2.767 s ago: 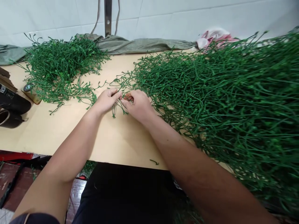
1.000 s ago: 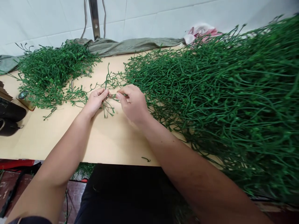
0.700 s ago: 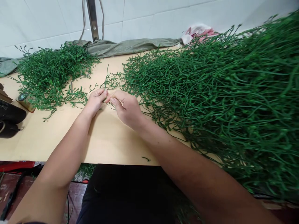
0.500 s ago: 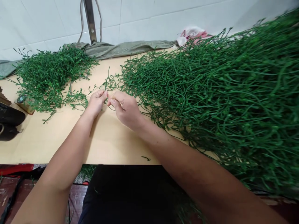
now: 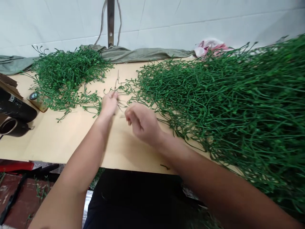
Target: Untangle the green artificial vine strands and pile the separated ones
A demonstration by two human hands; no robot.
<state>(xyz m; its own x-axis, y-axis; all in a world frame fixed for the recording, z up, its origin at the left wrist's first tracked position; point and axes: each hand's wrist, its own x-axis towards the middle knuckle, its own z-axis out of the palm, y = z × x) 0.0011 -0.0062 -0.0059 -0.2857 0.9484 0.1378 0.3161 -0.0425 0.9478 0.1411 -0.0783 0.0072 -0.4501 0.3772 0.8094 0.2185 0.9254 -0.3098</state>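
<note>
A thin green stem (image 5: 117, 83) stands up from the left hand (image 5: 110, 102) over the middle of the bench (image 5: 59, 140), its upper part pointing toward the far edge. The left thumb and fingers are closed on it; more strands, blurred, stick out on the right side of that hand. The right hand (image 5: 142, 122) is just apart, nearer the near edge, fingers curled; blur makes it impossible to tell whether they grip anything.

To the right, a large pile of green stems (image 5: 214, 98) spreads from the far edge toward the near edge, loose strands trailing close to the left fingertips. A smaller pile (image 5: 69, 70) lies toward the far left corner. One short scrap (image 5: 165, 166) rests by the near edge, beside the right forearm.

Toward the left end are a small container (image 5: 38, 101), a black cylinder (image 5: 17, 105), a dark mug (image 5: 14, 127) and torn cardboard (image 5: 9, 84).

A grey-green cloth (image 5: 143, 54) and a pink-and-white cloth (image 5: 211, 47) line the far edge, before a white tiled wall (image 5: 166, 19) with a metal upright (image 5: 111, 25).
</note>
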